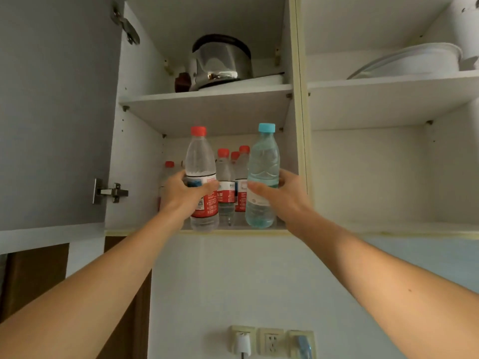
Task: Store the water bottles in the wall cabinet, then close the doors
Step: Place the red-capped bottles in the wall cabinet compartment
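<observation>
1. The left hand (181,193) has its fingers wrapped round the labelled middle of the red-capped bottle (201,177), upright at the front edge of the lower shelf (233,231).
2. The right hand (280,195) grasps the blue-capped bottle (263,177) likewise, beside it.
3. Both look full, so probably weighty; the thin plastic walls likely dent under squeeze.
4. A mid-body hold seems steadiest; more red-capped bottles (226,187) crowd just behind.

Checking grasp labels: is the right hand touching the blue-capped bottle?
Touching. Head view shows the right hand wrapped around the blue-capped bottle, thumb across its front.
</observation>
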The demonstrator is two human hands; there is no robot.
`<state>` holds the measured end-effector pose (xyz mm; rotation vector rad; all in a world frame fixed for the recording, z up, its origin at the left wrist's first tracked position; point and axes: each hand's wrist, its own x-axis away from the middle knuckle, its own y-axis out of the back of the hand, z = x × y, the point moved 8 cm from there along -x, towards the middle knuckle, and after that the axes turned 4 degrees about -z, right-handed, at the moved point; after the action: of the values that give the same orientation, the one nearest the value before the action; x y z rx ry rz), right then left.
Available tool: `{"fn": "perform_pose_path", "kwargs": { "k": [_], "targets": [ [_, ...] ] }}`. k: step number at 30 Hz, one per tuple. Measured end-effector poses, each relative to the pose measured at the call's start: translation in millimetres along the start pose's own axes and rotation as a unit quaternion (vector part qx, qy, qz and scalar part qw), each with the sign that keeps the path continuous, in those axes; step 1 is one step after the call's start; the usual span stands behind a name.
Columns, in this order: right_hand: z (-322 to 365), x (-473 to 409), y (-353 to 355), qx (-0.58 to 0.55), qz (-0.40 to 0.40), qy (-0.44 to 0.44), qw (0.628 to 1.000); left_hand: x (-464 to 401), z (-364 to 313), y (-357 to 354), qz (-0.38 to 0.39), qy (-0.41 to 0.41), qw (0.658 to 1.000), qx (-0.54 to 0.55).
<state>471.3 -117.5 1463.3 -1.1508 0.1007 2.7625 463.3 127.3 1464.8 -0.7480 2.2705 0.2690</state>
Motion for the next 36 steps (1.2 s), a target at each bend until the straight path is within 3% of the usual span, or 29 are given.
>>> {"fn": "perform_pose_path", "kwargs": {
  "k": [8, 13, 20, 28, 36],
  "targets": [
    [-31.1, -26.7, -28.3, 0.03, -0.063, -0.019, 0.997, -35.9, 39.9, -44.6, 0.141, 0.051, 0.988, 0.043],
    [-40.6, -32.1, -25.4, 0.087, -0.123, 0.005, 0.989, -39.5, 51.4, -77.9, 0.178, 0.061, 0.977, 0.101],
    [-48.7, -41.1, -19.8, 0.173, -0.178, 0.014, 0.969, -46.4, 57.1, -107.8, 0.151, 0.046, 0.985, 0.073],
    [-61.8, -49.0, -16.4, 0.206, -0.2, 0.042, 0.957, -37.4, 50.9, -132.5, 0.096, 0.051, 0.993, -0.037],
    [-69.1, -47.1, -12.9, 0.225, -0.207, 0.077, 0.949, -38.3, 57.3, -135.8, 0.109, 0.035, 0.993, -0.039]
  ]
}}
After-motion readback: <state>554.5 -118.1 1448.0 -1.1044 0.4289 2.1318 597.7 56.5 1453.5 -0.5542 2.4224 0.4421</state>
